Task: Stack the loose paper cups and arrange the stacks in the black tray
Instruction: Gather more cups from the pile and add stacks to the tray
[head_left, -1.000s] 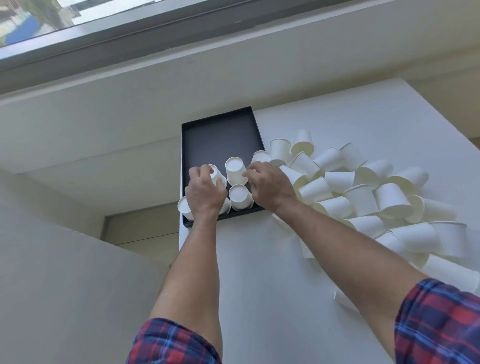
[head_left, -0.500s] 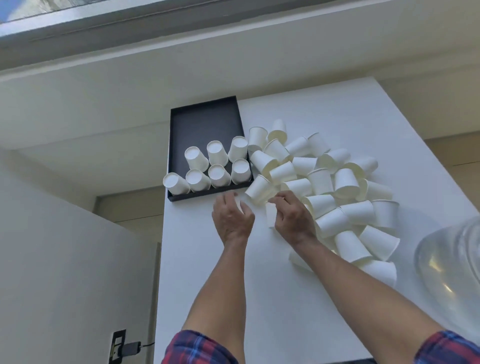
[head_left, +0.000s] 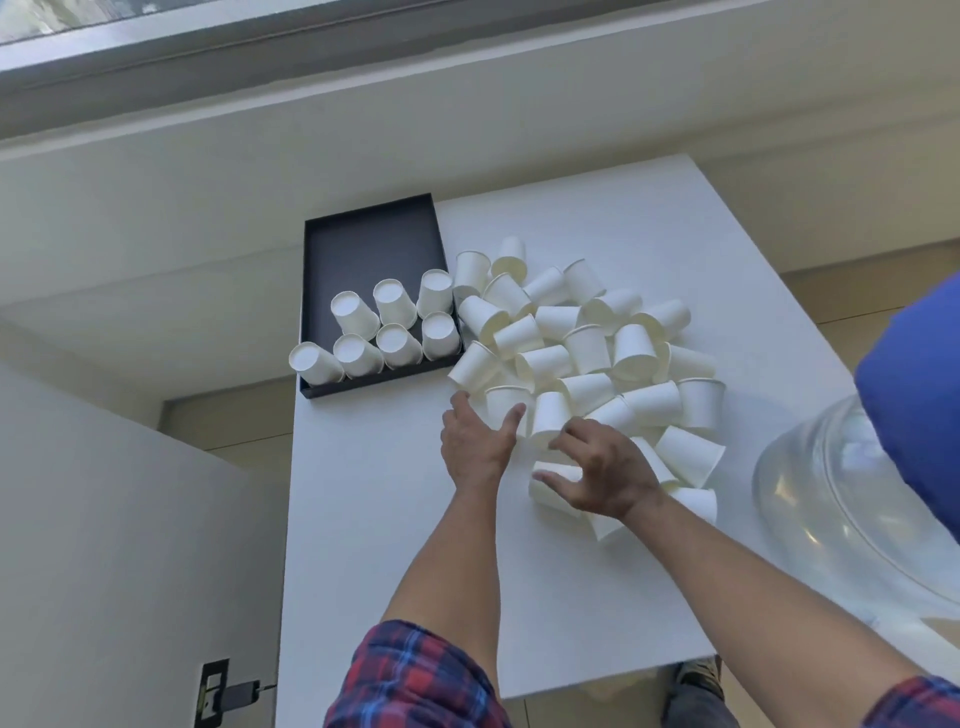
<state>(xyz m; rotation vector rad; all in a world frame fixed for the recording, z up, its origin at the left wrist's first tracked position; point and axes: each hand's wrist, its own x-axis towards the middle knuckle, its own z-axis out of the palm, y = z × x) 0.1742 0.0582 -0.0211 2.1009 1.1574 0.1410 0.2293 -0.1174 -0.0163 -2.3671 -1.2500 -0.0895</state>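
A black tray lies at the far left of the white table. Several white paper cup stacks stand upside down in its near half; one at the left leans over the tray's corner. A big heap of loose white cups covers the table right of the tray. My left hand is at the heap's near edge, fingers spread and touching a cup, holding nothing. My right hand hovers with fingers apart over a cup lying on its side.
A clear glass dome sits at the right edge of the table, with something blue above it. Bare table lies in front of the hands. A wall socket with a plug is at lower left.
Both hands left the cups in the tray and drew back to the near edge of the loose heap. The view has shifted, so the dome and blue object show more.
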